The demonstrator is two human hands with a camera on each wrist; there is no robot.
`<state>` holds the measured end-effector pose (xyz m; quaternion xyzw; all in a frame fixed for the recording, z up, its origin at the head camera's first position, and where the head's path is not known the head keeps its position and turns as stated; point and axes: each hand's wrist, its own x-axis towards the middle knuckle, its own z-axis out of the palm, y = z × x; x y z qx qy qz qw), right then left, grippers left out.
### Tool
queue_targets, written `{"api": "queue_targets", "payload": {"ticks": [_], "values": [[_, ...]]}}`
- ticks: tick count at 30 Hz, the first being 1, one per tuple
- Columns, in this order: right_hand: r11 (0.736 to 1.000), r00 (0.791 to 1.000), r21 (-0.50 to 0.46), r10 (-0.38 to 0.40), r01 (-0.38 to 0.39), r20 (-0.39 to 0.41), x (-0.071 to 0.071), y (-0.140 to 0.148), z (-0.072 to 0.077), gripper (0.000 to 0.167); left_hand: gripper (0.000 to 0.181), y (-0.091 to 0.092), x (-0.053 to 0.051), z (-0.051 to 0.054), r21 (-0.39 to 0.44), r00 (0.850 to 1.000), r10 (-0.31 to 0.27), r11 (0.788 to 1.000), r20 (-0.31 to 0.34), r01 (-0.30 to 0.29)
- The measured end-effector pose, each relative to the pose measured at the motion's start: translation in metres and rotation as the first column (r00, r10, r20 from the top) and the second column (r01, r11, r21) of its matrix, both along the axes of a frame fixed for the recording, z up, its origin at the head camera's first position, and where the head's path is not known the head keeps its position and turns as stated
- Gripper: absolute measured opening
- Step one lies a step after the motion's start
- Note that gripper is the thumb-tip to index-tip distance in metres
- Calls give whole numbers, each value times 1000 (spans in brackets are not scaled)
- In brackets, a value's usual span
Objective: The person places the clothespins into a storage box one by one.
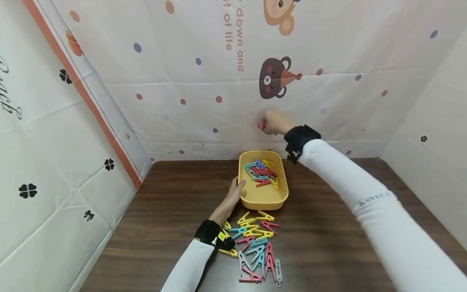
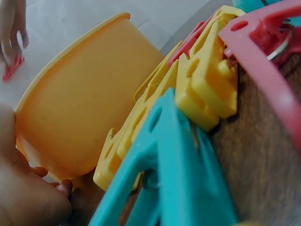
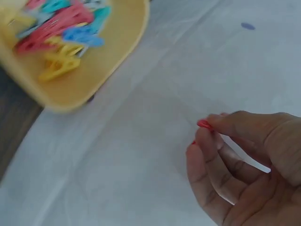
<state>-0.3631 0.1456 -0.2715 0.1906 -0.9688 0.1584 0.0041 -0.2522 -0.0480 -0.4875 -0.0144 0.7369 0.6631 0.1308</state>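
Observation:
A yellow plastic tub (image 1: 260, 196) stands near the back wall, with several red, blue, teal and yellow clothespins (image 1: 262, 172) inside it. My left hand (image 1: 233, 194) grips the tub's left side; in the left wrist view, fingertips show at its lower edge. Higher up and to the right of the tub, in front of the wall cloth, my right hand (image 1: 275, 123) pinches a red clothespin (image 3: 204, 124) between thumb and fingers. Most of that clothespin is hidden by the fingers in the right wrist view.
On the brown wooden table (image 1: 328, 227), a loose pile of yellow, pink, teal and grey clothespins (image 1: 255, 239) lies in front of the tub, partly under my left wrist. White printed cloth (image 1: 204, 117) covers the walls at the back and both sides.

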Motion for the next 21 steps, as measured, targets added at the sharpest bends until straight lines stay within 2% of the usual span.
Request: {"api": "queue_targets", "payload": {"ticks": [4, 8, 11, 13, 17, 19, 21], "values": [[998, 990, -19, -54, 57, 131, -9, -12, -33, 14, 71, 5, 3, -4, 4, 1000, -21, 1000, 12, 21], [996, 961, 6, -82, 84, 265, -9, -23, -69, 26, 72, 7, 5, -6, -9, 1000, -25, 1000, 3, 25], [992, 935, 42, -124, 117, 333, -10, -28, -92, 20, 73, 6, 3, -5, -21, 1000, -17, 1000, -1, 16], [988, 925, 90, -146, 122, 351, -12, -29, -105, 14, 73, 5, 1, -4, -23, 1000, -9, 1000, 2, 9], [979, 927, 182, -149, 90, 345, -18, -30, -119, 16, 71, 2, -3, -1, -24, 1000, -4, 1000, 4, 4], [975, 938, 217, -125, 55, 323, -18, -29, -119, 21, 71, 1, -3, -1, -22, 1000, -6, 1000, 5, 6], [980, 951, 199, -87, 27, 298, -17, -28, -112, 24, 70, 0, -3, -1, -23, 1000, -8, 1000, 5, 8]]}}
